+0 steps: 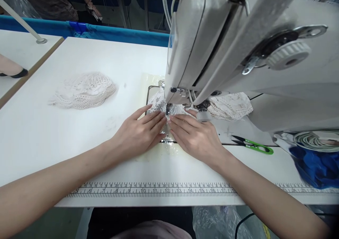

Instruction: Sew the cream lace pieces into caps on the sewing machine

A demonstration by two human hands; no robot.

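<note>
A piece of white lace (156, 100) lies under the needle area of a sewing machine (185, 55). My left hand (143, 127) rests flat on its near left edge, fingers stretched out toward the presser foot (167, 109). From the right, my right hand (194, 133) lies flat with fingers extended, the tips almost meeting those of the left just in front of the foot. Part of the lace is hidden by the machine head and my fingers. More lace (231, 106) sits on the machine bed to the right, and a lace pile (84, 90) is at the left.
Green-handled thread snips (253, 146) lie right of my right hand. A ruler strip (159, 190) runs along the table's front edge. Blue cloth (312, 165) and a coil of pale tape (317, 140) are at the far right. A blue fabric trough (119, 34) borders the back.
</note>
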